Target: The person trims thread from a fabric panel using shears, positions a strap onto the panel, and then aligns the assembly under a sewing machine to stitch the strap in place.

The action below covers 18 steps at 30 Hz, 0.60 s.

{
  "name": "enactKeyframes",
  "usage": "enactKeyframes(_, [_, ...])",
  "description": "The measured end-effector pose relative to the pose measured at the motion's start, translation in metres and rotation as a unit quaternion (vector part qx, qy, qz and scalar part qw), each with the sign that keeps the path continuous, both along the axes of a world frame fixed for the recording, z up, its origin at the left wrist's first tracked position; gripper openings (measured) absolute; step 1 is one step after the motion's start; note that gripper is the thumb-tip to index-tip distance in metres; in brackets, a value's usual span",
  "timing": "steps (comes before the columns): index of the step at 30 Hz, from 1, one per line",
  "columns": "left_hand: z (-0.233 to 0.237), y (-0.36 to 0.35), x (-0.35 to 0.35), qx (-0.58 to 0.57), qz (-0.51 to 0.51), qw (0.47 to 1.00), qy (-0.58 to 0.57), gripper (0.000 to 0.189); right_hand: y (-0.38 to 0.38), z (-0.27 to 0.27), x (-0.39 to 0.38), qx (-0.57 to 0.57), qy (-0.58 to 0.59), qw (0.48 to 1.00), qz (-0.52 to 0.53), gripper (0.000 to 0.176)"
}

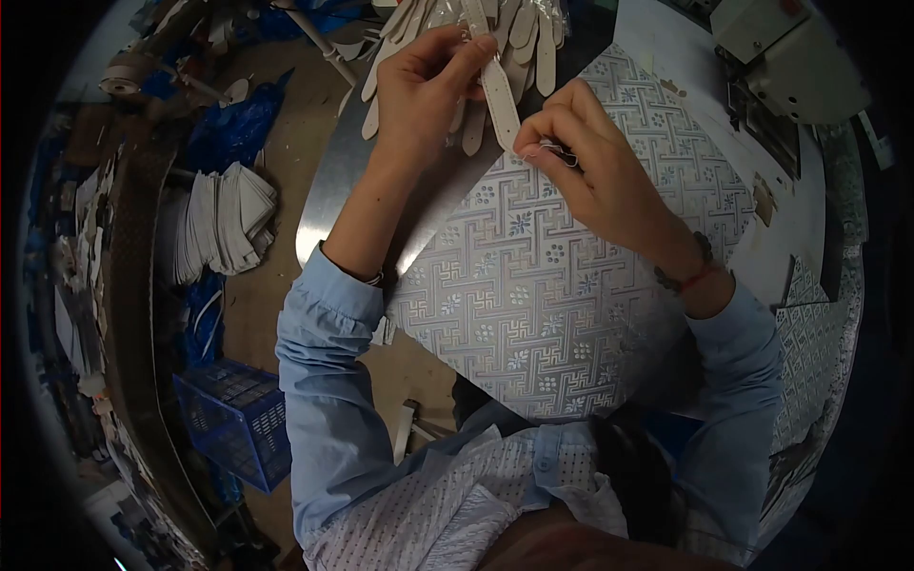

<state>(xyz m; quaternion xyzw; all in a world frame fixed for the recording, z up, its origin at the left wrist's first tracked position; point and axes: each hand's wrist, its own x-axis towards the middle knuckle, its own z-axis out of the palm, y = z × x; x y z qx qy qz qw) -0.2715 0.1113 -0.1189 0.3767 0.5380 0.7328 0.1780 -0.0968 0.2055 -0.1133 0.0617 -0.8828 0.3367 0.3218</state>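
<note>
My left hand [433,90] pinches a cream strap [501,103] with a stitched edge and small holes, holding it up over the table. At the strap's lower tip, the fingers of my right hand [586,152] are closed on thin pale thread [557,150] that trails over the fingertips. Behind the hands lies a heap of similar cream straps [526,27], fanned out at the table's far end. Under my right hand a patterned silver-grey sheet [533,305] covers much of the tabletop.
A sewing machine [790,62] stands at the upper right. Scraps of patterned material [809,333] lie along the right side. On the left are a blue plastic basket [233,419], a stack of pale pieces [224,224] and blue plastic sheeting [238,124].
</note>
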Motion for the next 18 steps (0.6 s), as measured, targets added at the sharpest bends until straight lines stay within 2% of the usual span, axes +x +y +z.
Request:
enactKeyframes(6, [-0.012, -0.004, -0.005, 0.010, 0.023, 0.999, 0.022, 0.022, 0.010, 0.013, 0.015, -0.128, -0.050, 0.990, -0.013, 0.024])
enactKeyframes(8, [-0.015, 0.000, -0.006, 0.015, 0.021, 0.999, 0.039, 0.022, 0.007, 0.016, 0.008, -0.261, -0.181, 0.942, -0.104, 0.034])
enactKeyframes(9, [-0.016, 0.002, -0.006, 0.017, 0.020, 0.999, 0.048, 0.023, 0.005, 0.015, 0.004, -0.261, -0.179, 0.943, -0.105, 0.034])
enactKeyframes(11, [-0.017, 0.006, -0.006, 0.022, 0.017, 0.997, 0.067, 0.023, 0.004, 0.005, -0.005, -0.196, -0.275, 0.936, -0.095, 0.040])
enactKeyframes(14, [-0.015, 0.006, -0.007, 0.024, 0.013, 0.996, 0.086, 0.024, 0.005, -0.017, -0.014, -0.234, -0.235, 0.943, -0.035, 0.039])
enactKeyframes(16, [-0.011, 0.001, -0.011, -0.017, 0.011, 0.999, 0.047, 0.029, 0.007, -0.010, -0.003, -0.226, -0.240, 0.944, -0.028, 0.038])
enactKeyframes(18, [-0.014, -0.002, -0.012, -0.024, 0.022, 0.997, 0.064, 0.030, 0.010, -0.002, 0.012, -0.216, -0.248, 0.944, -0.021, 0.037])
